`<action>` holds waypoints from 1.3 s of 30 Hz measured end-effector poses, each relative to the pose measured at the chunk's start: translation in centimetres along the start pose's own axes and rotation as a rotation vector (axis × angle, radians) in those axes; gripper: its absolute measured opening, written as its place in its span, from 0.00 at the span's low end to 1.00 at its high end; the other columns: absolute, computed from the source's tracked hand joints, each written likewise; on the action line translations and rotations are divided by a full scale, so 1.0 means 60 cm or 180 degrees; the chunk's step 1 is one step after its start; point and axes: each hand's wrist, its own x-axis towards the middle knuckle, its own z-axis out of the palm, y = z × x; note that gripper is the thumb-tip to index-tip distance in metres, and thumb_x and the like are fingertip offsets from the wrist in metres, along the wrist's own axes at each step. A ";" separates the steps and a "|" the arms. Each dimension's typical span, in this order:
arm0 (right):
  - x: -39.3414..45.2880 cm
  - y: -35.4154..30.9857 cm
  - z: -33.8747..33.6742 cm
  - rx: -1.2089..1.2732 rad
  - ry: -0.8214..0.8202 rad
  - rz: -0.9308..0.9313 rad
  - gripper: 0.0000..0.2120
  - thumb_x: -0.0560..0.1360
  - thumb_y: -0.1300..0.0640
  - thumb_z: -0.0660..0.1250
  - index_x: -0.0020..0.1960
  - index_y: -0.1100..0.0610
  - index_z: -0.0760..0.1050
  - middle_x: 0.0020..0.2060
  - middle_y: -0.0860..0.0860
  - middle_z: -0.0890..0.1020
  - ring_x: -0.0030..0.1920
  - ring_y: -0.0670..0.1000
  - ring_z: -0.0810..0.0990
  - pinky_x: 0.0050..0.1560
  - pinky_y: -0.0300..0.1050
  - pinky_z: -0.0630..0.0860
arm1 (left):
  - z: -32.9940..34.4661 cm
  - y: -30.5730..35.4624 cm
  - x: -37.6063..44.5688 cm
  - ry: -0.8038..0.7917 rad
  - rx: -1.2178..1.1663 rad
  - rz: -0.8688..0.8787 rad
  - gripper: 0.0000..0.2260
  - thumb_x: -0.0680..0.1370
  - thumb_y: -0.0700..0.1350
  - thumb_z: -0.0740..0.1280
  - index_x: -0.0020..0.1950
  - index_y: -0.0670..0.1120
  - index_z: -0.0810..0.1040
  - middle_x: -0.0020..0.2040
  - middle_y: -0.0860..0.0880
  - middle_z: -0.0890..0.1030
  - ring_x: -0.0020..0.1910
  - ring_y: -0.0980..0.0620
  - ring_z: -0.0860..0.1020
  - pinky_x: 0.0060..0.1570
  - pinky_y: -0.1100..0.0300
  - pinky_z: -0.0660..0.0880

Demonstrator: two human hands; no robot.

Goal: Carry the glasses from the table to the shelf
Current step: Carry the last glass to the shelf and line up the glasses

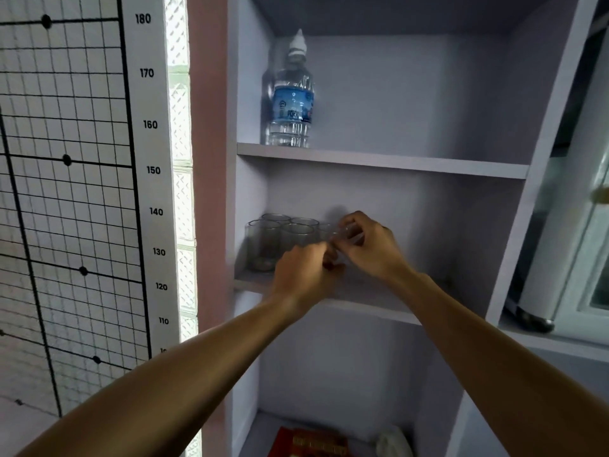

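Shelf (372, 305) level, both hands' grip around blurred glass (342, 234)

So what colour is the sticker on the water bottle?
Blue, with some white and a bit of red, wrapped around the clear bottle on the upper shelf; head view.

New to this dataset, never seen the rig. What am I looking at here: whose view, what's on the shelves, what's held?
There is one picture, from a camera worn on a person's head, looking down their bare arms. The left hand and right hand meet at the middle shelf, fingers closed around a clear glass, blurred by motion. Several glasses already stand at that shelf's left. A water bottle stands on the shelf above. No robot is involved.
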 end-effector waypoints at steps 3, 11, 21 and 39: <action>0.018 0.008 -0.001 -0.0049 -0.0044 0.0032 0.13 0.71 0.48 0.72 0.54 0.44 0.75 0.47 0.46 0.80 0.47 0.47 0.79 0.47 0.42 0.78 | 0.006 0.005 0.003 -0.0036 0.0069 0.0079 0.10 0.70 0.60 0.61 0.33 0.57 0.67 0.28 0.56 0.73 0.34 0.46 0.77 0.26 0.60 0.60; 0.038 0.029 -0.001 -0.0102 -0.0039 -0.0136 0.14 0.70 0.48 0.74 0.53 0.46 0.76 0.47 0.47 0.79 0.45 0.44 0.78 0.44 0.33 0.74 | 0.025 0.007 0.002 0.0066 0.0303 0.0279 0.14 0.70 0.61 0.65 0.49 0.54 0.79 0.47 0.52 0.85 0.46 0.45 0.82 0.43 0.53 0.78; 0.030 -0.021 0.025 0.0115 0.0636 -0.1298 0.04 0.73 0.55 0.71 0.48 0.53 0.81 0.38 0.49 0.79 0.35 0.48 0.77 0.39 0.41 0.76 | -0.029 -0.057 -0.029 0.0255 -0.0147 0.0452 0.15 0.73 0.56 0.68 0.33 0.48 0.73 0.28 0.54 0.78 0.31 0.54 0.78 0.31 0.57 0.74; -0.053 -0.005 -0.066 -0.0224 -0.0106 -0.0852 0.06 0.72 0.53 0.68 0.39 0.48 0.72 0.32 0.44 0.76 0.34 0.50 0.76 0.35 0.46 0.74 | 0.001 0.000 -0.041 0.0487 -0.0609 0.0910 0.11 0.72 0.53 0.72 0.38 0.49 0.74 0.30 0.55 0.77 0.29 0.54 0.76 0.32 0.55 0.76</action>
